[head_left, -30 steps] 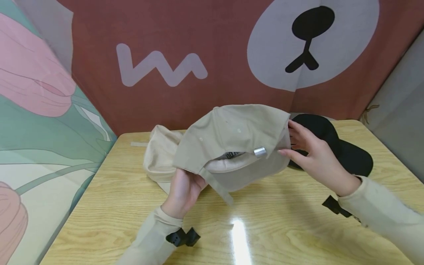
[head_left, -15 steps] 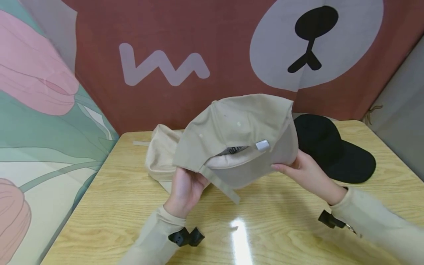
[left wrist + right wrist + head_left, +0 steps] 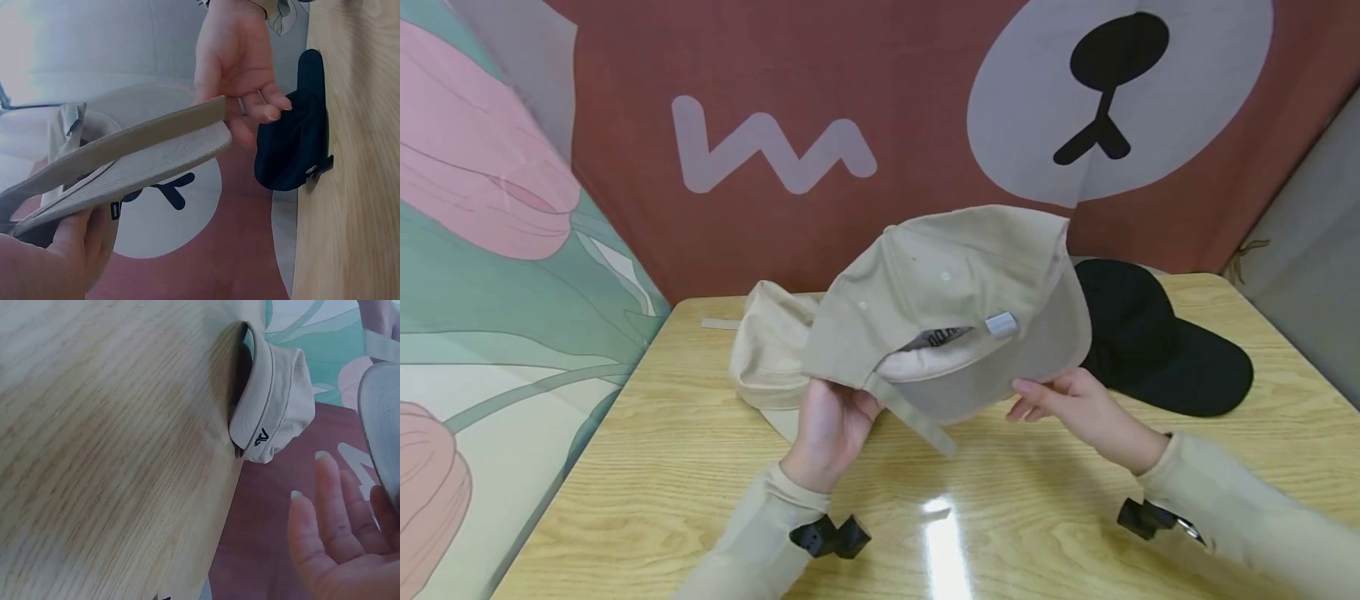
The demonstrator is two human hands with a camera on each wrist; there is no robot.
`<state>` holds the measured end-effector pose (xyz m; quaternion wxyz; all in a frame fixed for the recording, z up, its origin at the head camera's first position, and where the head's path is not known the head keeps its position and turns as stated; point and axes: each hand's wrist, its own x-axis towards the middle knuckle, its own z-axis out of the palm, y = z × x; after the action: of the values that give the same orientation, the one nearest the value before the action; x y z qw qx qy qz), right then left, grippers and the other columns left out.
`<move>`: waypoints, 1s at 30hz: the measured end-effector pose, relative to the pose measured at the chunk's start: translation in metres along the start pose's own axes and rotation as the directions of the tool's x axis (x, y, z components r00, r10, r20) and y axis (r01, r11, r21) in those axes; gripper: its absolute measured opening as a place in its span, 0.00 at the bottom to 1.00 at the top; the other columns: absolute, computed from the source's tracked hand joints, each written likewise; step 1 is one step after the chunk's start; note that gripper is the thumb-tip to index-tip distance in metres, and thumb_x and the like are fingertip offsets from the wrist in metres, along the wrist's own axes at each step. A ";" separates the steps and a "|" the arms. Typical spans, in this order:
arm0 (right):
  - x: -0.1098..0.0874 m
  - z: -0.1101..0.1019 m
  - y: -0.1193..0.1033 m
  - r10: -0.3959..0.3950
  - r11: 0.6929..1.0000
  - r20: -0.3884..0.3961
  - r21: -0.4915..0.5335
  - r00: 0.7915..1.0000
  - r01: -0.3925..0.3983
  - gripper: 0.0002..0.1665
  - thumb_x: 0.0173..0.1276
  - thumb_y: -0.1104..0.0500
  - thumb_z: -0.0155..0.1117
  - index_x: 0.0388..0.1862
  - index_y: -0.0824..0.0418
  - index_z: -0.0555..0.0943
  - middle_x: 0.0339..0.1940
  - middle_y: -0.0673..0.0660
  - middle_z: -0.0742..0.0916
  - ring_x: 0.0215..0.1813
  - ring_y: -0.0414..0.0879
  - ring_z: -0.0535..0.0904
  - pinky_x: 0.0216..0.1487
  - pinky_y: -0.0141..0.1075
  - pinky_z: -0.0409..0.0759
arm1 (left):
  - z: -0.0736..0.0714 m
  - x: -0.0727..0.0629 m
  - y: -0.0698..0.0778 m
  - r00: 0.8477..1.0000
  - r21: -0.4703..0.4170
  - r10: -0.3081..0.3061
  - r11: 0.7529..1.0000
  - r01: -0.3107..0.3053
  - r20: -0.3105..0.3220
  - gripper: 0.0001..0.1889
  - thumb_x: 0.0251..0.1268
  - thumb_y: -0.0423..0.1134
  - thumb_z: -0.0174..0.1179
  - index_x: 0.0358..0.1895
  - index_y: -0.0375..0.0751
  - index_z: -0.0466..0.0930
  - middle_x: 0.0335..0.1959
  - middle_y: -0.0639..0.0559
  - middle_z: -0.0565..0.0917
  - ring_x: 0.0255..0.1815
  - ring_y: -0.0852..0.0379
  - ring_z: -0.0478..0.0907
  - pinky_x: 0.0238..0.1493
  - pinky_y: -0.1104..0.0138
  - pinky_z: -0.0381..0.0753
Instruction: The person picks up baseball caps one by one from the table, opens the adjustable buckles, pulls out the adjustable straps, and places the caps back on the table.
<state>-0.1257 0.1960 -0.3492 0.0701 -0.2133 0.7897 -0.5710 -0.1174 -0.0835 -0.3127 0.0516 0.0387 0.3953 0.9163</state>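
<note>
A beige baseball cap (image 3: 955,267) is held up over the table, its back opening, loose strap (image 3: 917,421) and silver buckle (image 3: 1002,324) facing me. My left hand (image 3: 831,433) grips its lower left edge, fingers partly hidden inside and under the cap. With thumb and forefinger, my right hand (image 3: 1097,417) pinches the lower right edge of the brim (image 3: 1037,350); its other fingers stay loose, as the right wrist view shows too. Dark lettering shows inside the back opening. In the left wrist view, the strap (image 3: 169,128) runs across toward the right hand.
A cream baseball cap (image 3: 767,342) lies behind on the left of the wooden table (image 3: 1037,517), partly covered by the held cap. At the back right rests a black baseball cap (image 3: 1157,350). A printed cloth (image 3: 910,167) with a bear's face hangs behind the table.
My right hand has slid down from the cap's upper right side to the brim's lower edge. The cap has risen and tilted slightly, showing more of the brim; my left hand keeps its grip.
</note>
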 end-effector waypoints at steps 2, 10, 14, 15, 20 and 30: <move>-0.002 -0.002 0.001 -0.021 0.999 -0.018 0.025 1.000 0.021 0.14 0.78 0.64 0.49 0.44 0.73 0.79 0.34 0.53 0.88 0.38 0.43 0.84 0.42 0.33 0.82 | 0.000 -0.001 0.000 0.999 0.016 -0.016 1.000 0.016 0.036 0.14 0.81 0.40 0.29 0.38 0.45 0.65 0.32 0.54 0.69 0.32 0.62 0.73 0.36 0.69 0.75; -0.015 -0.017 -0.006 -0.082 0.996 -0.179 0.000 0.980 0.084 0.12 0.77 0.67 0.48 0.44 0.64 0.81 0.34 0.51 0.88 0.37 0.42 0.84 0.42 0.29 0.80 | -0.009 -0.001 -0.002 0.993 0.179 -0.074 0.982 0.056 0.093 0.13 0.75 0.28 0.37 0.55 0.37 0.69 0.47 0.49 0.76 0.43 0.57 0.77 0.47 0.64 0.78; -0.020 -0.023 -0.011 -0.166 0.984 -0.283 -0.111 0.945 0.140 0.11 0.75 0.71 0.50 0.45 0.63 0.79 0.34 0.49 0.87 0.34 0.40 0.84 0.39 0.27 0.80 | -0.014 -0.001 -0.003 0.991 0.311 -0.119 0.946 0.096 0.055 0.25 0.71 0.26 0.40 0.70 0.27 0.57 0.61 0.36 0.70 0.55 0.50 0.76 0.57 0.61 0.75; -0.021 -0.025 -0.013 -0.182 0.979 -0.310 -0.145 0.933 0.143 0.11 0.74 0.72 0.51 0.44 0.63 0.80 0.32 0.49 0.86 0.33 0.39 0.83 0.38 0.26 0.80 | -0.015 -0.001 -0.003 0.990 0.335 -0.136 0.936 0.112 0.049 0.27 0.70 0.26 0.40 0.71 0.26 0.53 0.65 0.32 0.66 0.58 0.47 0.74 0.61 0.58 0.73; -0.020 -0.028 -0.020 -0.275 0.931 -0.433 -0.342 0.858 0.126 0.06 0.70 0.74 0.56 0.40 0.67 0.79 0.26 0.45 0.83 0.26 0.35 0.78 0.29 0.22 0.76 | -0.020 -0.003 -0.006 0.978 0.420 -0.203 0.892 0.166 0.044 0.31 0.71 0.28 0.41 0.73 0.22 0.42 0.73 0.28 0.52 0.70 0.35 0.61 0.69 0.50 0.62; 0.012 -0.022 -0.027 -0.739 0.302 -0.013 -0.900 0.674 0.314 0.23 0.81 0.55 0.43 0.37 0.69 0.79 0.24 0.60 0.82 0.19 0.47 0.72 0.17 0.40 0.72 | -0.025 -0.008 -0.005 0.988 0.445 -0.153 0.885 0.136 0.001 0.28 0.73 0.30 0.40 0.72 0.22 0.46 0.71 0.30 0.59 0.69 0.38 0.63 0.65 0.56 0.68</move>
<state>-0.1375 0.2030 -0.3149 -0.4158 -0.3417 0.8324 -0.1319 -0.1119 -0.0993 -0.3342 0.1165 0.0363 0.5942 0.7950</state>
